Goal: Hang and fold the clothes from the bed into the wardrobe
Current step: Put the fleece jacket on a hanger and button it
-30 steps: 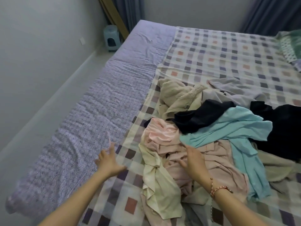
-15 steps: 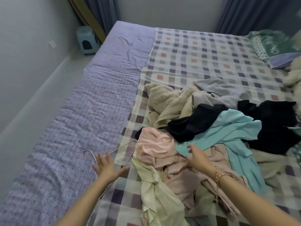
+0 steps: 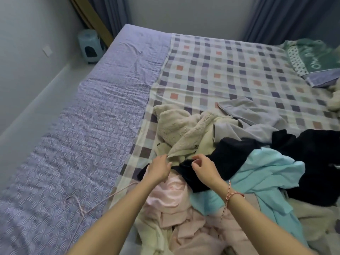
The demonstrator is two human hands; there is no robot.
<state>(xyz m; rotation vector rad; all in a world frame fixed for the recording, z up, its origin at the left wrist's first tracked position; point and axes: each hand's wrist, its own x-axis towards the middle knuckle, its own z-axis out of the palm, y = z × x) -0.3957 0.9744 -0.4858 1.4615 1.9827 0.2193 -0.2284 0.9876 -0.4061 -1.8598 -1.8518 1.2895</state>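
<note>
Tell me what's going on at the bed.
A person is working through the pile of clothes on the bed. The right hand pinches the dark garment; the left hand touches the clothes just beside it. A hanger lies on the bed to the left, untouched. Nothing looks folded yet.

We see dim, cool, even light with no glare; only faint, soft shadows sit in the folds of the clothes (image 3: 230, 153). Wide-angle distortion bends the wall (image 3: 22, 52) and curtains (image 3: 276, 17) at the edges. Everything looks slightly soft to us.
</note>
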